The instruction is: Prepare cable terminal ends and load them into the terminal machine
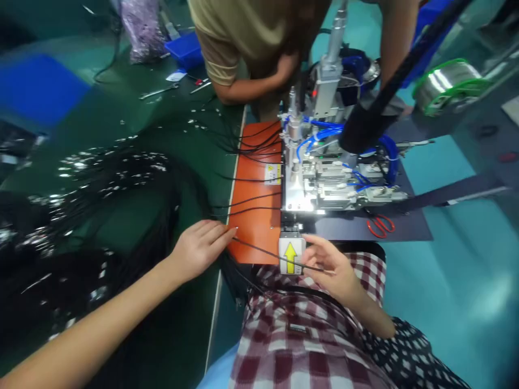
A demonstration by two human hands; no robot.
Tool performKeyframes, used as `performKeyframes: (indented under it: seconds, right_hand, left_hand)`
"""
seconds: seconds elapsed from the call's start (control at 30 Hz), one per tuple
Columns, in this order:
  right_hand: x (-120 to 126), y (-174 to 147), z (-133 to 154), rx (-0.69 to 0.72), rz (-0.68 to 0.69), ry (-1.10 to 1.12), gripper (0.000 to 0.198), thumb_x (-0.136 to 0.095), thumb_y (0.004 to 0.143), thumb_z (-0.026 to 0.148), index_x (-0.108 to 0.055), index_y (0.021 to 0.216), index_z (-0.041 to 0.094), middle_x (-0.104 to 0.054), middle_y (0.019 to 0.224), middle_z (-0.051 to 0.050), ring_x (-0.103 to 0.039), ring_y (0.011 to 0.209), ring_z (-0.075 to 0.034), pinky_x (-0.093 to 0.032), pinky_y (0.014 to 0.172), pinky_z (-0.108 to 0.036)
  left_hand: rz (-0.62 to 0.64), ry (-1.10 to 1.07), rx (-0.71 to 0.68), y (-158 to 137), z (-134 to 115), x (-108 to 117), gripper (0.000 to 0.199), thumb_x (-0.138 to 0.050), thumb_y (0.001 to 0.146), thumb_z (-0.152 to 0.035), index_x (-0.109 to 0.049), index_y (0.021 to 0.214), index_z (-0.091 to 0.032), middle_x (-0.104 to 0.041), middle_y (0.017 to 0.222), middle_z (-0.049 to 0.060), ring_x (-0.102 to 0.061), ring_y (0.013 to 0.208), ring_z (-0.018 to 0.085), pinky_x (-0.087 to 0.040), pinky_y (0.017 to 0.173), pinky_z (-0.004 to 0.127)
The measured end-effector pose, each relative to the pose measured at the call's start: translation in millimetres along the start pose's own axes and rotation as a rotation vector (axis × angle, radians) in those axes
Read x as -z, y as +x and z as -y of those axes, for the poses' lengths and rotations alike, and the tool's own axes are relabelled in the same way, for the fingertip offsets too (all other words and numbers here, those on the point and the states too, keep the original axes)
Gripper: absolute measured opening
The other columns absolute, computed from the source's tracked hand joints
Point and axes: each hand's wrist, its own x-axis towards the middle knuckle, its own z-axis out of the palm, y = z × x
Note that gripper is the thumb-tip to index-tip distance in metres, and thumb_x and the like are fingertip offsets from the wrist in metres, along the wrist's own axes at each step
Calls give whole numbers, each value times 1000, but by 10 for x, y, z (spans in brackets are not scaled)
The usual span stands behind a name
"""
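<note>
A thin black cable (263,250) stretches between my two hands, just in front of the machine. My left hand (201,247) pinches it over the near corner of the orange plate (255,227). At the cable's other end, my right hand (330,268) grips it between thumb and fingers, beside a white block with a yellow arrow (291,257). Several more black cables run across the orange plate into the metal machine (324,178), which has blue air tubes. A large bundle of black cables (162,183) lies on the green table to the left.
Across the machine stands a co-worker (259,43), arms near it. Red-handled scissors (380,226) lie on the dark board to the right. A solder wire spool (450,86), a blue tray (184,49) and a wrench (159,91) are further back. A dark arm crosses above the machine.
</note>
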Motion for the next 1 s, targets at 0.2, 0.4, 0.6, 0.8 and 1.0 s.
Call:
performKeyframes:
  seconds: [0.2, 0.4, 0.6, 0.8, 1.0]
  right_hand:
    - [-60, -51, -17, -133, -85, 166, 15, -73, 77, 27, -67, 88, 19, -67, 77, -2, -63, 64, -14, -48, 48, -21]
    - [-154, -2, 100, -35, -121, 141, 12, -72, 75, 22, -68, 85, 18, -65, 70, 0, -60, 60, -12, -51, 53, -23]
    - [-47, 8, 38, 33, -194, 40, 7, -71, 78, 24, -70, 82, 18, -66, 74, -1, -58, 62, -12, -49, 57, -24]
    - [55, 72, 89, 64, -139, 40, 14, -71, 78, 25, -72, 90, 18, -69, 82, -3, -59, 69, -13, -49, 62, -26]
    - [177, 64, 139, 85, -224, 11, 13, -69, 82, 25, -71, 92, 18, -69, 83, -3, -62, 71, -13, -49, 63, -25]
  left_hand:
    - [141, -76, -40, 150, -295, -228, 18, -50, 93, -21, -65, 99, -16, -72, 91, 10, -67, 81, 26, -50, 76, 41]
    - [428, -789, 199, 735, -835, -114, 25, -38, 100, -29, -50, 119, -20, -67, 89, 4, -61, 76, 19, -46, 67, 30]
    - [539, -967, 360, 916, -1012, -130, 17, -38, 98, -30, -49, 108, -22, -57, 76, -1, -52, 66, 17, -38, 62, 29]
    - [426, -1249, 488, 1077, -1076, -143, 15, -43, 97, -30, -47, 111, -24, -56, 79, -3, -50, 68, 13, -37, 62, 25]
    - [312, -1479, 708, 1006, -1046, -339, 24, -53, 93, -39, -63, 97, -18, -51, 68, -2, -44, 57, 10, -33, 51, 22]
